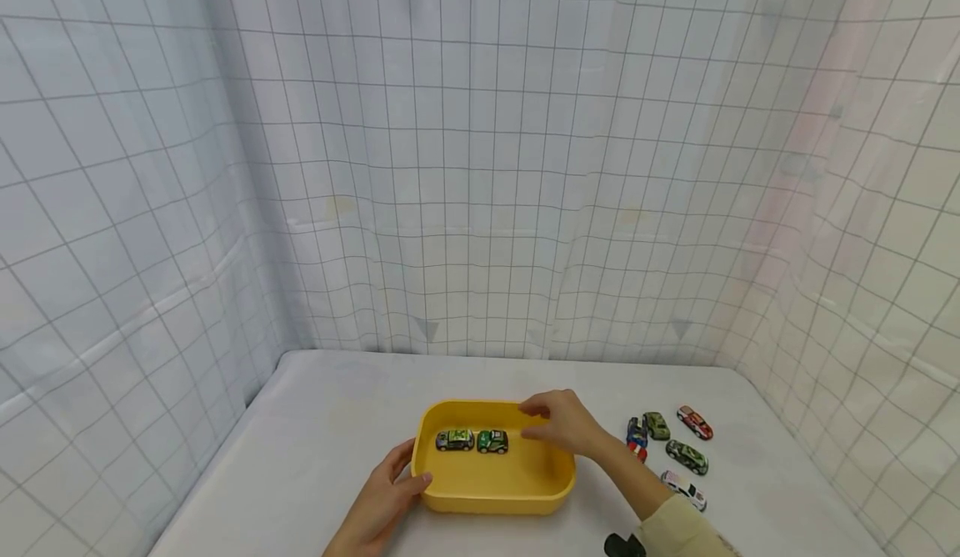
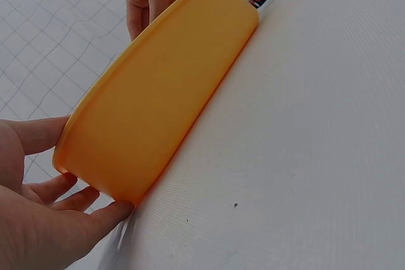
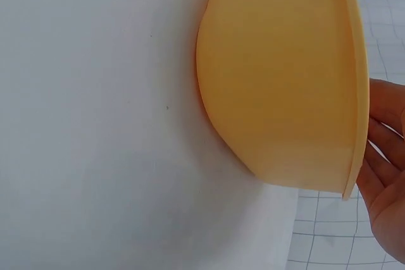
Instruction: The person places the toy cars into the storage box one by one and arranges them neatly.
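A yellow bin [image 1: 491, 504] stands on the white table. My left hand [image 1: 380, 494] grips its left end, thumb at the rim and fingers along the outer wall; the left wrist view shows these fingers [image 2: 79, 200] low on the bin's corner. Inside lie two toy cars side by side, a green-and-black one [image 1: 454, 440] and a green one [image 1: 492, 442]. Over the bin's right part hovers my right hand [image 1: 564, 425], thumb and forefinger apart with nothing visible between them. The bin's wall hides part of this hand [image 3: 387, 156] in the right wrist view.
Right of the bin lie several toy cars: a blue-and-red one [image 1: 637, 438], an olive one [image 1: 657, 425], a red one [image 1: 695, 422], a green one [image 1: 687, 457] and a white one [image 1: 684, 490]. Checked curtains [image 1: 480, 165] surround the table [image 1: 300, 457].
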{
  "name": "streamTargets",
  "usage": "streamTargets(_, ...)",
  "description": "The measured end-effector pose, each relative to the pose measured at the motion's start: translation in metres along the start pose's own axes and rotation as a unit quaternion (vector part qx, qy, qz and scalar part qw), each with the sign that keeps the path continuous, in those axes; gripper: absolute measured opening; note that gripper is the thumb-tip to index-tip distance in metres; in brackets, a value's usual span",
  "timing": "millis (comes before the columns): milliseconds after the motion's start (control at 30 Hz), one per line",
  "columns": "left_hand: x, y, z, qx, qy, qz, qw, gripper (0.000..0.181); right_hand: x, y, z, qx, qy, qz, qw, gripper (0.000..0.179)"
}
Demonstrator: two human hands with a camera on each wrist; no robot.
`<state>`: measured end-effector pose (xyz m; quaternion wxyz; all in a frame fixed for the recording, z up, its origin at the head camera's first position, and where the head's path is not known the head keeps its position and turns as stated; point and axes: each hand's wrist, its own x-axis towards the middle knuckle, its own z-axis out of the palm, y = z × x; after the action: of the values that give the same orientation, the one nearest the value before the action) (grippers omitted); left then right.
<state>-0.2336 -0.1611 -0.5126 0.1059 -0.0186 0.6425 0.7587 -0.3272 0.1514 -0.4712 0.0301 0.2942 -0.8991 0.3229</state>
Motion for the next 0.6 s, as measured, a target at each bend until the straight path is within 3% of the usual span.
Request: streamTargets(600, 0.002, -0.003, -0.001, 0.025, 0.019, -0.004, 0.9995, 0.079, -0.029, 0.019, -0.027, 0.005, 0.03, 0.005, 0.9995, 0.029)
